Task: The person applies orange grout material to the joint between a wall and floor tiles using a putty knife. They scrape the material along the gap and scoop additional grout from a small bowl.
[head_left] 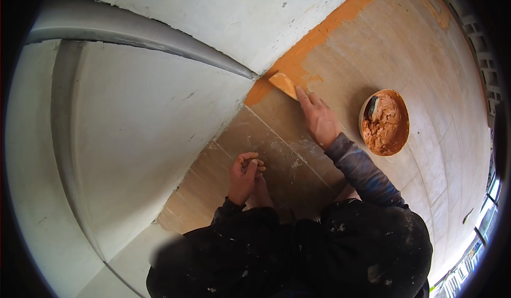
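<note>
Scraper orange-smeared, slanted, at near end of long orange paste strip.

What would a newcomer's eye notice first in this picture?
Probably the bright orange coating along the foot of the white wall. Then perhaps the bucket of orange paste on the tiled floor, right of the right hand, which holds an orange-smeared spreader.

From the head, a wide fisheye camera looks steeply down over the wearer's nearby legs, taking in the left hand, the right hand, floor ahead and wall along the left.
</note>
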A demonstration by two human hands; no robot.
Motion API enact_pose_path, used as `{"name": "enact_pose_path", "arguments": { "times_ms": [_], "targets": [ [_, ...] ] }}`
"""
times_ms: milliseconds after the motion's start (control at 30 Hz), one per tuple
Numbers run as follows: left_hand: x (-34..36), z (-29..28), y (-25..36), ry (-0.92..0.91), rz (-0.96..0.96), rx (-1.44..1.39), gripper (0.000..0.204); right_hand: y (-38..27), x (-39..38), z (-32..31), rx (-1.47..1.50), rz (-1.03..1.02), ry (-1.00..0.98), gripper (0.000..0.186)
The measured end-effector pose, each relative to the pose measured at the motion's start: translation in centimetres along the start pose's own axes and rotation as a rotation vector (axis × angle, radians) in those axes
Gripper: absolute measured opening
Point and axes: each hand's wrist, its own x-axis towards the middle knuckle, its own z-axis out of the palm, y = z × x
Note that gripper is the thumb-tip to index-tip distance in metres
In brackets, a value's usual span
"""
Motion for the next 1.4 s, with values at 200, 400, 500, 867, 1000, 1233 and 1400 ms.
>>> {"name": "enact_pose_path", "arguments": {
  "times_ms": [200, 400, 500, 867, 1000, 1233, 1400],
  "targets": [
    [-0.1, 0.4, 0.4, 0.002, 0.004, -0.005, 0.021, -4.7, -1.6, 2.5, -0.028, -0.108, -0.197, 0.063],
    [-0.4, -0.1, -0.1, 0.007, 0.035, -0.006, 0.02, -4.0, -1.1, 1.1, 0.108, -0.033, -0.03, 0.062],
    [-0.3, -0.2, 0.0, 0.004, 0.041, 0.003, 0.02, -2.8, 0.2, 1.3, 0.016, 0.013, -0.024, 0.062],
    [-0.4, -0.2, 0.0, -0.008, 0.028, -0.023, 0.021, -3.8, -1.9, 1.6, 0.064, -0.111, -0.064, 0.058],
    [-0.3, -1.1, -0.2, 0.01, 0.074, -0.039, 0.02, -1.4, 1.2, 0.5, -0.077, 0.024, 0.045, 0.056],
    [-0.1, -0.4, 0.5, 0.0, 0.038, -0.008, 0.02, -4.3, -1.2, 2.9, -0.056, -0.215, -0.074, 0.056],
    [-0.6, -0.4, 0.4, 0.003, 0.055, -0.032, 0.02, -2.2, -1.3, 0.1, -0.032, -0.116, -0.004, 0.059]
  ]
}}
